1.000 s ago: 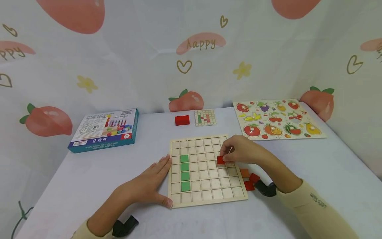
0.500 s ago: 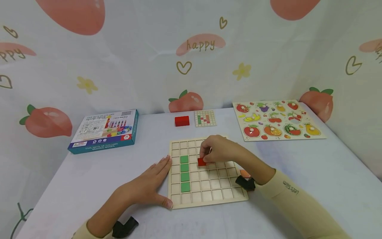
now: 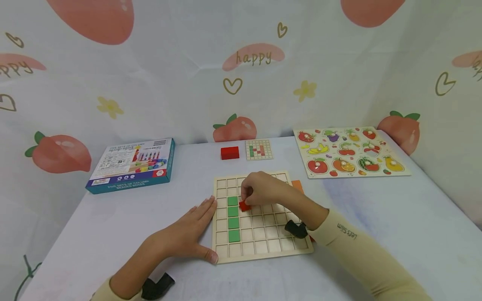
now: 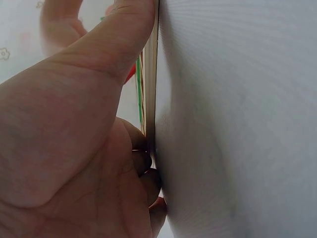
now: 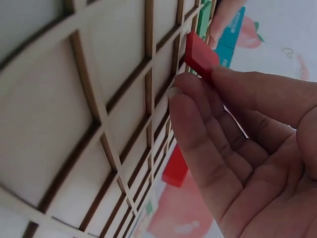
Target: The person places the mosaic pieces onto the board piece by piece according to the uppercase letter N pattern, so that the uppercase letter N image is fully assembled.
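My right hand (image 3: 263, 190) pinches a small red square tile (image 3: 244, 206) over the wooden grid board (image 3: 260, 247). In the right wrist view, this red tile (image 5: 200, 55) stands tilted between thumb and fingertips, by the grid cells. Several green tiles (image 3: 234, 223) lie in one column at the board's left, and the red tile is just right of the second from the top. My left hand (image 3: 180, 234) rests against the board's left edge, fingers straight, thumb at the near corner. In the left wrist view, the left hand (image 4: 79, 134) touches the board's side.
A red block (image 3: 229, 153) and a small pattern card (image 3: 259, 149) lie behind the board. A blue-edged box (image 3: 129, 167) lies at back left, a fruit puzzle board (image 3: 327, 158) at back right. An orange piece (image 3: 297, 185) shows beside the board's right edge, partly behind the right arm.
My right hand has carried the red tile leftward across the board, from its right side to beside the green column. The left hand has stayed in place.
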